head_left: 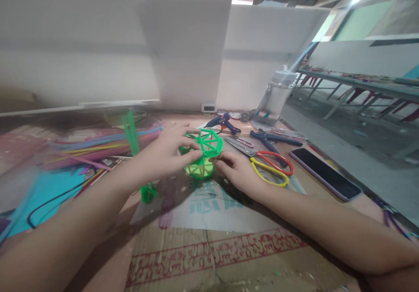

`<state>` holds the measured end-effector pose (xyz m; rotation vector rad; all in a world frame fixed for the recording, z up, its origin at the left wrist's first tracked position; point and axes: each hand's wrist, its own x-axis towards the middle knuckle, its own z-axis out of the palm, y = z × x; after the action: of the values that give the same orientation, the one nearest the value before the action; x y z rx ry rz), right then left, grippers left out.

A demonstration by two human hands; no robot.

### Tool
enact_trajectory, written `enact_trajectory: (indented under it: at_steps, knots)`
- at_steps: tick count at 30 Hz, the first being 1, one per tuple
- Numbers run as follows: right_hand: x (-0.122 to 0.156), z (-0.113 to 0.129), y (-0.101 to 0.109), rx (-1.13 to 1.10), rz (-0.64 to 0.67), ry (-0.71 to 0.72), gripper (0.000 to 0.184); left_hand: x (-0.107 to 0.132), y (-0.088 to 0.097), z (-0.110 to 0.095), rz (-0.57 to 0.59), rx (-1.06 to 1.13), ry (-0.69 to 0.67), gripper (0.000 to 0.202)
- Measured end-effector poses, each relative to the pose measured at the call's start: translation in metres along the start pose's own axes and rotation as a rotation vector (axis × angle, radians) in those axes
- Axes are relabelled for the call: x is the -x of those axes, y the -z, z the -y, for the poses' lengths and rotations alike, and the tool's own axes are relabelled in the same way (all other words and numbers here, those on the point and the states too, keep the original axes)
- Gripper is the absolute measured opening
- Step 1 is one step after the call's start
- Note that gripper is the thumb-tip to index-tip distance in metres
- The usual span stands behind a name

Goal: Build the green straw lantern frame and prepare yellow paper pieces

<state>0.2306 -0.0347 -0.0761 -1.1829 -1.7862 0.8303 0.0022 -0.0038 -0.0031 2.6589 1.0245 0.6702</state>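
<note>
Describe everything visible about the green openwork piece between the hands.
The green openwork piece looks like a many-sided cage: green rims, thin brownish struts, yellow-green base; material unclear. It is roughly upright above the printed sheet. The left hand touches its upper left; the right hand is at its right side, contact unclear.

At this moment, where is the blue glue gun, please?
In the head view, the blue glue gun lies beyond the green frame, slightly right of centre, with the water bottle to its right.
</note>
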Motion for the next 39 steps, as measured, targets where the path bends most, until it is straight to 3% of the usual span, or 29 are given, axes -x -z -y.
enact_trajectory:
  at_steps: [11,18,27,32,39]
  knots:
    - [-0.003,-0.005,-0.002,-0.016,0.006,-0.013,0.022,-0.001,-0.003,-0.005,-0.046,0.013,-0.017,0.025]
    - [-0.003,-0.006,-0.001,-0.018,-0.015,-0.027,0.021,-0.001,0.002,0.0,-0.06,-0.036,0.023,0.037]
    - [-0.009,-0.007,0.004,0.03,-0.038,-0.017,0.018,0.001,0.017,0.006,-0.362,0.102,0.201,0.021]
    - [-0.019,-0.021,0.005,0.005,-0.092,-0.015,0.02,-0.001,0.017,0.006,-0.348,-0.004,0.171,0.021]
    - [-0.02,-0.024,0.002,0.023,-0.06,0.023,0.02,0.0,0.02,-0.002,-0.3,-0.105,0.092,0.042]
